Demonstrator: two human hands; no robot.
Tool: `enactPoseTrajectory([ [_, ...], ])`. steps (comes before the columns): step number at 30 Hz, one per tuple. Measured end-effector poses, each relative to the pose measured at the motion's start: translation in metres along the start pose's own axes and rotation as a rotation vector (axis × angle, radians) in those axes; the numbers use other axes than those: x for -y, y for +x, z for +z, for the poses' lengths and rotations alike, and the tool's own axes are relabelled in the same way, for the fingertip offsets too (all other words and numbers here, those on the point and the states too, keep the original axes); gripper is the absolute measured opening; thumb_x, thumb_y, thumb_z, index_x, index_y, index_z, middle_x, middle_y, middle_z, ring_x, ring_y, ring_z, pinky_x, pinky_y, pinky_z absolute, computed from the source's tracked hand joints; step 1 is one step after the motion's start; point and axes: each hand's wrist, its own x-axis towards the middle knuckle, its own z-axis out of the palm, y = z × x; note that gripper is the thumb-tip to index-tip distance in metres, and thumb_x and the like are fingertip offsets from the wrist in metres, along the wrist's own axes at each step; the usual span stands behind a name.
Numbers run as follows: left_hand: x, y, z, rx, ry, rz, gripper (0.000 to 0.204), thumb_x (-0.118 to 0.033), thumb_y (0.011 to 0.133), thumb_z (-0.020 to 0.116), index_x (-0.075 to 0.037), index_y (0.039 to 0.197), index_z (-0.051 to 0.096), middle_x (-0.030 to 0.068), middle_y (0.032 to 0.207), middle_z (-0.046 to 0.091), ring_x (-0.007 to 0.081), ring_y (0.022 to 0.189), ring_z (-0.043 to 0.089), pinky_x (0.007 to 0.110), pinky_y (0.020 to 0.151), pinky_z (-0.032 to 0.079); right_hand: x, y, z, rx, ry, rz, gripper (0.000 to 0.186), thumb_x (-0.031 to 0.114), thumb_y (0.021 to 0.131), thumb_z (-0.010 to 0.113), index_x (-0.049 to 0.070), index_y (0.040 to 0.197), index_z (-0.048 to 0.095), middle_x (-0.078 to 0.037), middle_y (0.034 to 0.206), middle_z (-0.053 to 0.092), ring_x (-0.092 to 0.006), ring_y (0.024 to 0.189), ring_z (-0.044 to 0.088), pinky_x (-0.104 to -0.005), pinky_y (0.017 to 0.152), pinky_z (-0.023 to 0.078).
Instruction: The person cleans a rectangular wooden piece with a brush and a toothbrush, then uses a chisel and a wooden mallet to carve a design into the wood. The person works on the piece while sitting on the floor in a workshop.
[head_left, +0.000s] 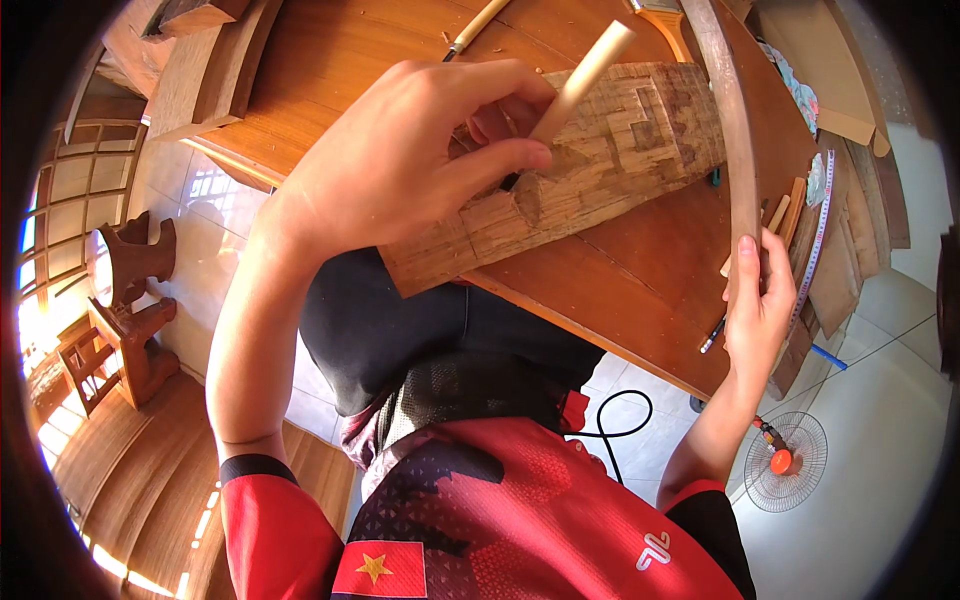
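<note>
My left hand (420, 140) is closed in a pinch round a slim tool with a round, pale wooden handle (590, 75), probably a chisel. The handle leans up to the right. A short dark part shows below my fingers, but its tip cannot be made out. Beneath lies a rough wooden board (620, 150) with carved recesses and several chisel cuts, its near left end jutting past the table edge. My right hand (760, 300) grips the lower end of a long, slightly curved wooden stick (735, 120), which rises along the board's right end.
On the brown table (640, 290) lie another pale-handled tool (475, 28), a brush (668, 28), a pencil (713, 335) and a white measuring tape (818, 235). Wooden blocks (215, 75) stand at the far left. A fan (785, 462) is at the lower right, near a black cable (605, 420).
</note>
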Motion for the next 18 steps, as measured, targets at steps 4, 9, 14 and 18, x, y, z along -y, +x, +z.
enactPoseTrajectory([
  [4,-0.0006,0.0034,0.0008,-0.033,0.003,-0.019,0.032,-0.012,0.09,0.088,0.003,0.113,0.073,0.0059,0.092,0.075,0.0147,0.086,0.073,0.032,0.084,0.058,0.0006,0.0015,-0.0017,0.003,-0.008,-0.018,0.028,0.029,0.111,0.066,0.002,0.117,0.069,0.004,0.08,0.057,-0.004,0.063,0.048,-0.0247,0.054,0.036],
  [9,0.0007,0.0022,0.0025,-0.075,-0.011,-0.045,0.034,-0.015,0.088,0.091,0.003,0.109,0.071,0.0042,0.088,0.072,0.0116,0.084,0.07,0.03,0.081,0.057,0.003,0.0004,-0.001,0.012,0.007,-0.008,0.028,0.029,0.111,0.067,0.002,0.118,0.069,0.004,0.079,0.058,-0.004,0.062,0.048,-0.0242,0.053,0.036],
  [14,-0.0024,0.0006,0.0029,-0.059,0.047,-0.066,0.037,-0.016,0.089,0.091,0.002,0.113,0.068,0.0036,0.086,0.07,0.0105,0.082,0.068,0.03,0.078,0.056,0.0016,0.0006,-0.0001,0.023,0.012,-0.02,0.027,0.028,0.111,0.067,0.002,0.119,0.069,0.003,0.078,0.058,-0.0041,0.062,0.049,-0.0241,0.053,0.037],
  [18,-0.0036,0.0064,0.003,-0.022,0.057,-0.053,0.038,-0.016,0.089,0.09,0.0,0.116,0.068,0.0035,0.086,0.07,0.0097,0.081,0.069,0.03,0.075,0.055,0.0046,0.0011,0.0012,0.036,0.038,-0.03,0.028,0.028,0.111,0.067,0.001,0.119,0.069,0.003,0.079,0.059,-0.0039,0.062,0.049,-0.0241,0.053,0.038],
])
